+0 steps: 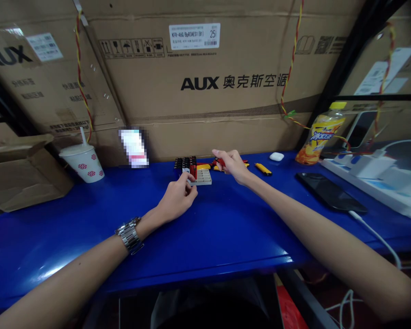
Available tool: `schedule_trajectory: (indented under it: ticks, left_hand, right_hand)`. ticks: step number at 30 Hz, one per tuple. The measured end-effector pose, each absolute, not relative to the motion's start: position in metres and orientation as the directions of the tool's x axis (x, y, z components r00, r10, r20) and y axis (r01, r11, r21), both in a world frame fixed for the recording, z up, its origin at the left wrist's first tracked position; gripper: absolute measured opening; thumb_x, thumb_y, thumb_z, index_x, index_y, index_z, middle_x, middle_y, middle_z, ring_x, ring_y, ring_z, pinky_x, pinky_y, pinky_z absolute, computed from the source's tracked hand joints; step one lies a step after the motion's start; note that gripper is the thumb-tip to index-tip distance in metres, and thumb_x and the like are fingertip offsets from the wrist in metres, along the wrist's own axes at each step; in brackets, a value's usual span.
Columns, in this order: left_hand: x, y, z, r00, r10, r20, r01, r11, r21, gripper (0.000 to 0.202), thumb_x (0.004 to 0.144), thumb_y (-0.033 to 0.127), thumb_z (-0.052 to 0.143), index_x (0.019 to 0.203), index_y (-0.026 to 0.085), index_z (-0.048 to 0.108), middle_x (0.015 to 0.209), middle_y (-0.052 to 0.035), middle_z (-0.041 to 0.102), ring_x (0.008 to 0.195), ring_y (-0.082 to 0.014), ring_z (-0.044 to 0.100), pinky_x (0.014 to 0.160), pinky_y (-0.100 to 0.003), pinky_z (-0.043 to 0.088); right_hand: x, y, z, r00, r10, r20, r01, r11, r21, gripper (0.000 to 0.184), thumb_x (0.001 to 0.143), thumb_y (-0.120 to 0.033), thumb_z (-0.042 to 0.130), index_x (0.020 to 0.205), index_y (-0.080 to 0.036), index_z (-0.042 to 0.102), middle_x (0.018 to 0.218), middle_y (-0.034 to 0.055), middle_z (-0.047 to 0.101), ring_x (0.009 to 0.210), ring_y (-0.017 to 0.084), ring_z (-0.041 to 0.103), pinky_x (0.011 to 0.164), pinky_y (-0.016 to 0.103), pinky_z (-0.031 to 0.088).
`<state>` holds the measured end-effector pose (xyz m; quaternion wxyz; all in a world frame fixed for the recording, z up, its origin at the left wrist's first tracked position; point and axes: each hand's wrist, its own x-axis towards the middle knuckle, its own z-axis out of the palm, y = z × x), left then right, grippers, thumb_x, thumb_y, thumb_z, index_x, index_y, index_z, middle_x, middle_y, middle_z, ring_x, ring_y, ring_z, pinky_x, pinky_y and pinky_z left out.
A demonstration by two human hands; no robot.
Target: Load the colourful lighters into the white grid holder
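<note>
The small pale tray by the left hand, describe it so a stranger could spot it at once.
At the back of the blue workbench, below the big AUX carton, find the person's left hand. The small pale tray sits at its fingertips, in front of a cluster of black and red pieces, and only it is divided into compartments.

Blue workbench (89,237) held a paper cup with straw (84,165), white earbud case (276,156), yellow-labelled plastic bottle (320,137), black smartphone (330,192) and white power strip (370,183). AUX air-conditioner cartons (205,82) stood behind.
</note>
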<state>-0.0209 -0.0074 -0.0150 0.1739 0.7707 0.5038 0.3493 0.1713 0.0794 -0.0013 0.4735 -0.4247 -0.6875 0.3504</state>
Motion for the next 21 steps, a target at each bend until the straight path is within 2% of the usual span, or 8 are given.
schedule_trajectory:
  ticks: [5,9,12,16,19,21]
  left_hand:
    - [-0.021,-0.008,-0.014,0.249,0.904,0.347,0.665,-0.42,0.618,0.013,0.082,0.024,0.047,0.094,0.019,0.047,0.061,0.0032,0.058,0.05,-0.0118,0.052,0.053,-0.025,0.04]
    - [-0.021,-0.007,-0.014,0.253,0.901,0.352,0.665,-0.426,0.613,0.012,0.082,0.023,0.047,0.094,0.019,0.046,0.061,0.0035,0.058,0.05,-0.0115,0.052,0.054,-0.025,0.04]
    - [-0.021,-0.008,-0.014,0.255,0.899,0.357,0.665,-0.431,0.61,0.012,0.082,0.022,0.047,0.094,0.02,0.046,0.06,0.004,0.058,0.05,-0.0113,0.052,0.054,-0.025,0.039]
    - [-0.021,-0.007,-0.016,0.261,0.896,0.359,0.659,-0.437,0.612,0.012,0.082,0.023,0.048,0.094,0.02,0.046,0.06,0.0038,0.058,0.05,-0.0117,0.052,0.053,-0.025,0.04]
    - [-0.022,-0.006,-0.017,0.264,0.891,0.369,0.658,-0.446,0.607,0.011,0.082,0.023,0.048,0.093,0.02,0.046,0.06,0.0038,0.058,0.05,-0.0115,0.052,0.053,-0.024,0.04]
    - [-0.022,-0.005,-0.018,0.261,0.889,0.376,0.66,-0.449,0.602,0.011,0.082,0.023,0.048,0.093,0.02,0.046,0.06,0.0041,0.058,0.05,-0.0112,0.052,0.054,-0.024,0.04]
  right_hand:
    - [0.171,0.09,-0.008,-0.069,0.96,0.27,0.245,0.279,-0.929,0.03,0.083,-0.041,0.044,0.065,-0.019,0.052,0.043,-0.0006,0.042,0.038,0.01,0.033,0.038,0.025,0.029]
    - [0.17,0.093,-0.011,-0.039,0.967,0.253,0.256,0.254,-0.933,0.029,0.084,-0.039,0.04,0.083,-0.016,0.058,0.046,-0.0004,0.045,0.038,0.011,0.036,0.039,0.026,0.032]
    - [0.169,0.093,-0.011,-0.032,0.967,0.251,0.259,0.251,-0.933,0.029,0.083,-0.04,0.041,0.081,-0.017,0.058,0.047,-0.0001,0.045,0.039,0.011,0.037,0.041,0.027,0.034]
    - [0.169,0.092,-0.011,-0.039,0.97,0.242,0.236,0.244,-0.941,0.038,0.087,-0.047,0.038,0.063,-0.02,0.05,0.045,-0.0003,0.042,0.039,0.011,0.034,0.042,0.026,0.033]
    - [0.168,0.089,-0.01,-0.158,0.957,0.243,0.176,0.27,-0.947,0.052,0.09,-0.058,0.031,0.058,-0.02,0.046,0.044,-0.0006,0.039,0.039,0.01,0.032,0.041,0.025,0.028]
    - [0.166,0.085,-0.009,-0.264,0.92,0.289,0.145,0.334,-0.931,0.052,0.089,-0.061,0.034,0.064,-0.019,0.051,0.047,-0.0019,0.04,0.041,0.01,0.034,0.042,0.025,0.027]
